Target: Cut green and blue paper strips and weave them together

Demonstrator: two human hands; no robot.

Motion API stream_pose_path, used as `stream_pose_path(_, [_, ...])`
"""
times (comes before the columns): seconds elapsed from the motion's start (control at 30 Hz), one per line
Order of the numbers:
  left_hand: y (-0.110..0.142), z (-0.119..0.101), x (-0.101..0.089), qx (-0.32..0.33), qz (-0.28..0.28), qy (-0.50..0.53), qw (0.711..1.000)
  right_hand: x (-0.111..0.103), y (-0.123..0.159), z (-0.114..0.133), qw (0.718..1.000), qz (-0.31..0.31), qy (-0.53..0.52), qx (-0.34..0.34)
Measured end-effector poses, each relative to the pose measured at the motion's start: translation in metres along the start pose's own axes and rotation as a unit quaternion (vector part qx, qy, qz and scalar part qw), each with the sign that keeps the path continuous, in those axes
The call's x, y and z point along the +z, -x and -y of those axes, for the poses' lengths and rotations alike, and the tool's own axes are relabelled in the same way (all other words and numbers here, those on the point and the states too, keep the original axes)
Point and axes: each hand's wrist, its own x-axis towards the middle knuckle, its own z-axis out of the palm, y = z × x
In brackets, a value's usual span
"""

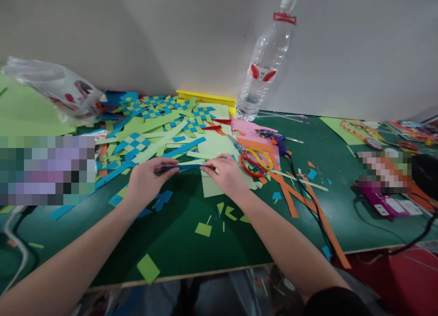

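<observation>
Between my two hands a short stretch of blue and pale green paper strips point(190, 166) is held just above the green table. My left hand point(150, 173) pinches the left end, and my right hand point(224, 171) pinches the right end. Behind them lies a heap of woven blue and green paper checks point(135, 144) with loose strips. A pale green sheet point(215, 147) is partly under my right hand. Scissors with red and yellow handles point(256, 161) rest on the table just right of that hand.
A clear plastic bottle point(265, 65) stands against the grey wall. Right of the scissors is a blue glue gun point(281, 144) with a black cord running to the front edge. Orange strips point(321, 224) and paper scraps point(204, 229) lie about. A plastic bag point(65, 90) sits at left.
</observation>
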Motion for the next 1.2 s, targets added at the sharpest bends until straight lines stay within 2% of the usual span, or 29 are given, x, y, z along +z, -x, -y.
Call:
stream_pose_path(0.33, [0.001, -0.001, 0.001, -0.012, 0.003, 0.037, 0.999, 0.002, 0.000, -0.007, 0.999, 0.001, -0.021, 0.047])
stream_pose_path(0.63, [0.000, -0.003, -0.002, -0.034, -0.014, 0.065, 0.997, -0.004, -0.002, -0.002, 0.995, -0.028, -0.057, 0.072])
stream_pose_path(0.97, [0.000, -0.004, -0.002, -0.048, -0.022, 0.075, 0.996, -0.006, -0.003, -0.001, 0.991, -0.003, -0.085, 0.101])
stream_pose_path(1.2, [-0.001, -0.005, 0.000, -0.057, -0.041, 0.064, 0.995, -0.011, -0.005, 0.000, 0.986, 0.038, -0.101, 0.125])
